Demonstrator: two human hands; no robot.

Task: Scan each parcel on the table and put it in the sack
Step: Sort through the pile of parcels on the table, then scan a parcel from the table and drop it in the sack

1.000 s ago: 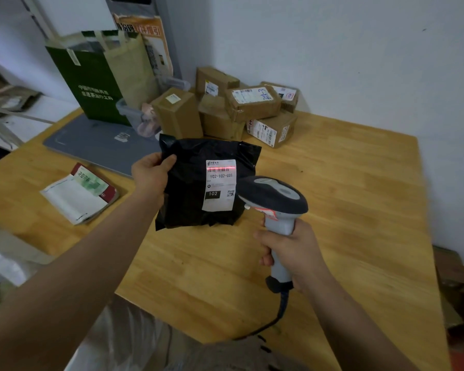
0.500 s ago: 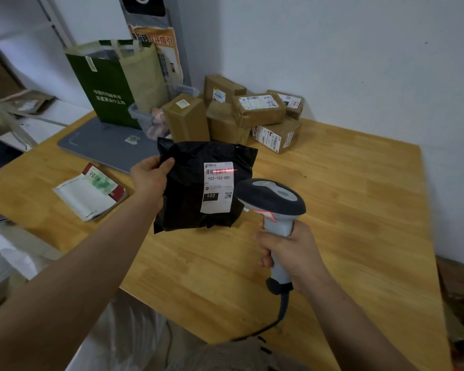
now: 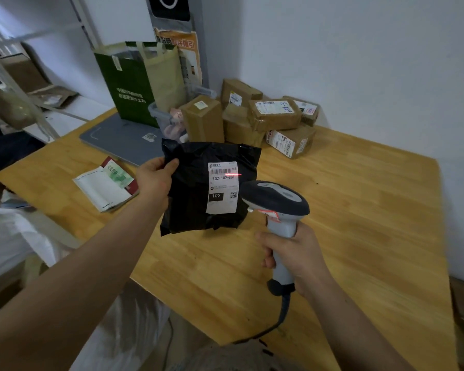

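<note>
My left hand [image 3: 156,180] pinches the upper left edge of a black plastic parcel [image 3: 190,194] and holds it up above the wooden table [image 3: 359,223]. Its white label [image 3: 222,187] faces me, with a red laser line across the right end of the barcode. My right hand [image 3: 292,253] grips the handle of a grey barcode scanner [image 3: 275,202], whose head points at the label from just to the right. A white sack [image 3: 14,236] lies at the left, below the table edge.
Several brown cardboard parcels [image 3: 273,113] are piled at the back against the wall. A green paper bag [image 3: 131,87], a clear plastic tub [image 3: 161,119], a grey flat envelope [image 3: 123,140] and a white booklet [image 3: 105,186] lie on the left part of the table.
The view has shifted so everything sits further right and lower. The laser line has slid from the middle of the barcode towards its right end. Both hands keep their holds.
</note>
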